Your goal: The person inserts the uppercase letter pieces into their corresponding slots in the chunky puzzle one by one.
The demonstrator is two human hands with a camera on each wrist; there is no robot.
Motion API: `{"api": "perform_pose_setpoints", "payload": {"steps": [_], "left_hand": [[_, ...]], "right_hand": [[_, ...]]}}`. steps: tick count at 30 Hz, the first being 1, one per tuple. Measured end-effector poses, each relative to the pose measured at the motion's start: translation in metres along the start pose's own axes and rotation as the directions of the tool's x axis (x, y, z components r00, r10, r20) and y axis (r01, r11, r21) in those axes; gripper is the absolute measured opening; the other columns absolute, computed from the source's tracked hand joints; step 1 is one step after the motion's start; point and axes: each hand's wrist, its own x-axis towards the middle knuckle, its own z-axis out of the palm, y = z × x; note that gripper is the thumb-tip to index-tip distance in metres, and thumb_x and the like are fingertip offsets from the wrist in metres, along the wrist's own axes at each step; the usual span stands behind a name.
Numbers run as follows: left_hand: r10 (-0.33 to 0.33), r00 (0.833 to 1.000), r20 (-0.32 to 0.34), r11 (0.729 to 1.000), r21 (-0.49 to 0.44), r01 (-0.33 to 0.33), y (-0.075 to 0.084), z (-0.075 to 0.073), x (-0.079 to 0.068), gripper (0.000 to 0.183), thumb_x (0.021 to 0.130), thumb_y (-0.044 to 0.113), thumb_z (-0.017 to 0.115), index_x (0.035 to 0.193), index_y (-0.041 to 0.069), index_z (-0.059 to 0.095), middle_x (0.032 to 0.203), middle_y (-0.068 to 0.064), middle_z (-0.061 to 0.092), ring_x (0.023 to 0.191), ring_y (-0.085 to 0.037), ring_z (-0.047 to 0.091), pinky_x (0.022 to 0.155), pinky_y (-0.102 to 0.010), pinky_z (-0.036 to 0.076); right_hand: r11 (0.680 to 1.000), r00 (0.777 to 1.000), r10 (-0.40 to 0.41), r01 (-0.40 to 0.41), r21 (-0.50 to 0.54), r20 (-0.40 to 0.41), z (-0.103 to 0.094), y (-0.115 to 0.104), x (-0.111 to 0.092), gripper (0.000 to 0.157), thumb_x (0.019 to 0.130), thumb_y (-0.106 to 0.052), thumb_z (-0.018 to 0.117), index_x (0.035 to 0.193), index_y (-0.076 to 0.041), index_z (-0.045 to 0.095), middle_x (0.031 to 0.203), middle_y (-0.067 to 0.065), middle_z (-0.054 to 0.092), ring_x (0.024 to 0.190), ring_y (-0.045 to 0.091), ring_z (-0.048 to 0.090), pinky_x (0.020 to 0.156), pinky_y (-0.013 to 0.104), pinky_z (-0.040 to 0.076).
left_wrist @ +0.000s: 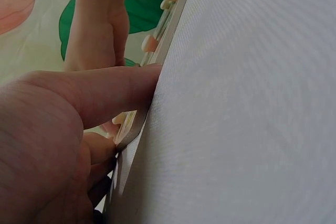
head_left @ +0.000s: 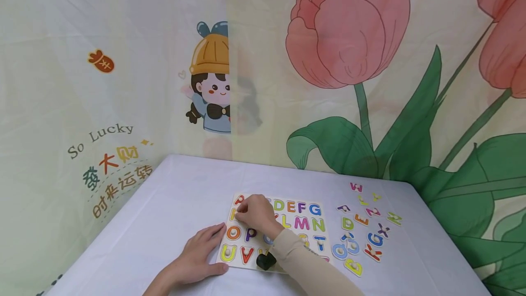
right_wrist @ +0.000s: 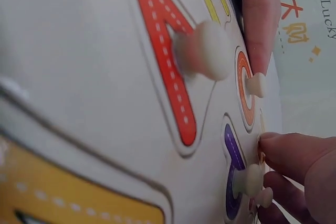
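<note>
A white alphabet puzzle board [head_left: 279, 236] lies on the table, with colourful knobbed letters in its rows. My left hand [head_left: 201, 252] rests flat beside it; in the left wrist view the thumb [left_wrist: 126, 85] touches the board's side edge. My right hand [head_left: 256, 214] reaches over the board's upper left part and pinches a small yellow-orange letter piece [head_left: 233, 214] at the start of the second row. In the right wrist view thumb and fingers meet there, mostly hiding the piece. Near it sit the orange O [head_left: 233, 233], the purple P [head_left: 250, 235] and the red V [right_wrist: 173, 77].
Several loose letter pieces lie right of the board, among them a blue Q [head_left: 339, 251], a red K [head_left: 373, 252] and a pink W [head_left: 356, 187]. A black wrist device [head_left: 266, 261] hangs over the board's lower edge. Printed curtains [head_left: 263, 150] stand behind the white table [head_left: 189, 186].
</note>
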Motion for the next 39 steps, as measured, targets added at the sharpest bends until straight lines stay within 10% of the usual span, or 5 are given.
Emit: {"api": "perform_pose_setpoints", "payload": {"steps": [10,23,39], "left_hand": [[-0.011,1.000,-0.002,1.000,0.013,0.011,0.002,0.002,0.000,0.102,0.084,0.052,0.083,0.163,0.004,0.040,0.170,-0.010,0.035,0.156,-0.040,0.027,0.119,-0.073,0.022],[-0.025,1.000,-0.003,0.999,0.031,0.025,0.002,0.003,0.002,0.103,0.083,0.051,0.084,0.164,0.006,0.040,0.170,-0.008,0.035,0.156,-0.039,0.027,0.119,-0.072,0.022],[-0.036,0.999,0.006,0.999,0.015,0.036,0.004,0.003,0.001,0.102,0.083,0.051,0.084,0.163,0.005,0.041,0.170,-0.010,0.035,0.156,-0.041,0.026,0.119,-0.074,0.021]], "right_hand": [[0.999,0.996,-0.042,0.040,0.017,0.081,-0.069,0.032,-0.019,0.022,0.092,-0.026,0.085,0.111,-0.015,0.084,0.091,-0.010,0.069,0.082,0.010,0.057,0.071,0.027,0.049],[0.997,0.999,0.025,-0.028,-0.077,-0.034,-0.181,0.147,-0.094,0.022,0.090,-0.013,0.086,0.111,-0.010,0.084,0.092,-0.007,0.069,0.087,0.016,0.058,0.072,0.026,0.052],[0.992,0.995,0.098,-0.098,-0.085,0.004,-0.190,0.235,-0.126,0.021,0.087,-0.017,0.089,0.108,-0.015,0.085,0.086,-0.009,0.065,0.076,0.012,0.054,0.064,0.021,0.050]]}}
